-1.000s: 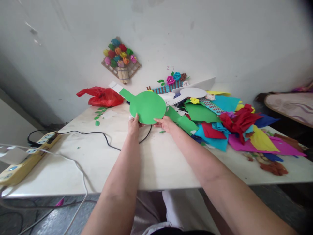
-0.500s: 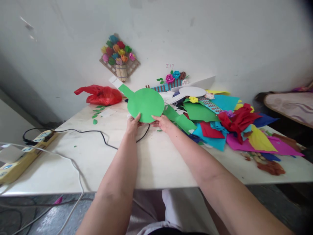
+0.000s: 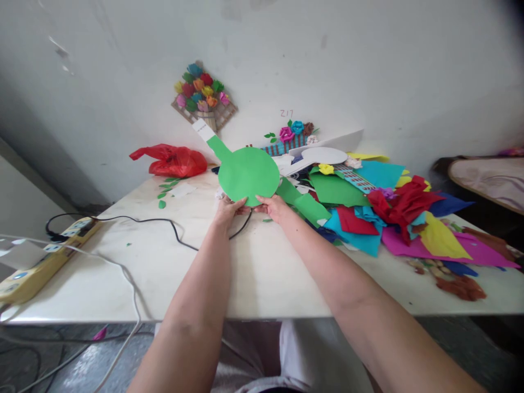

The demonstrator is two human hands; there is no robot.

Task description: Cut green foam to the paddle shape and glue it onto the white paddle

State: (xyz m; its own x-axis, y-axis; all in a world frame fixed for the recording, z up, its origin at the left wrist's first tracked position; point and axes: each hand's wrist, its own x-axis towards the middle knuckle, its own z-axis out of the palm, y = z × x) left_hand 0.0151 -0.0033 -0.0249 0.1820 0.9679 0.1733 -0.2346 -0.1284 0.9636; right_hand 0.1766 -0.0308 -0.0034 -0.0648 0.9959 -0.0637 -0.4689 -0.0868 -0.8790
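Between my hands I hold up a green paddle-shaped paper cutout (image 3: 249, 173). It has a round body and a strip-like handle that points to the upper left and ends in a white tip. My left hand (image 3: 231, 210) pinches the lower left edge, thumb on the front and fingers behind. At the lower right edge my right hand (image 3: 270, 206) grips it the same way. Behind it on the right lies a white cutout of similar shape (image 3: 323, 156). Green paper strips (image 3: 307, 204) lie just right of my right hand.
A red plastic bag (image 3: 176, 161) and small green paper leaves (image 3: 162, 204) lie at the back left. Coloured paper (image 3: 403, 204) is heaped on the right. A power strip (image 3: 45, 267) with cords stands on the left. A paper-flower piece (image 3: 200, 93) is against the wall.
The left hand has shifted slightly along the lower edge, its thumb now closer to the right thumb. The cutout stays in both hands; the whole view has shifted slightly.
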